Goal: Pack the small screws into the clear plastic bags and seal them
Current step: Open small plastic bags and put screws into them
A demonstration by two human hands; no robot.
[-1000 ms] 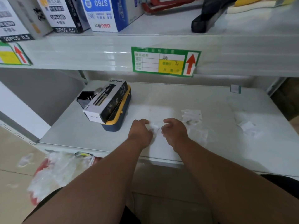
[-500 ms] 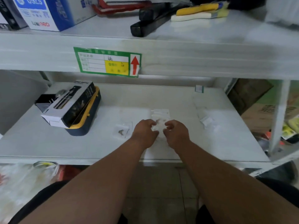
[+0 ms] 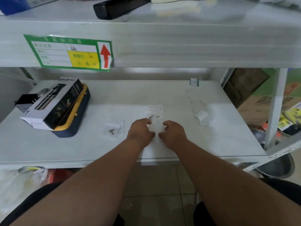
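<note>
My left hand and my right hand lie side by side on the white shelf, fingers curled, with a small clear plastic bag between them. Both seem to pinch its edges; the fingertips are hidden. Just beyond the hands lies another clear bag with small screws at its near edge. Left of my left hand sits a third clear bag with small screws inside it.
A spray-bottle box rests on a blue and yellow case at the shelf's left. More clear bags lie to the right. An upper shelf with a green label hangs overhead. Cardboard boxes stand beyond the right post.
The view swung right. A bag with screws that I held between both hands now lies on the shelf to the left, and my hands have moved onto another clear bag.
</note>
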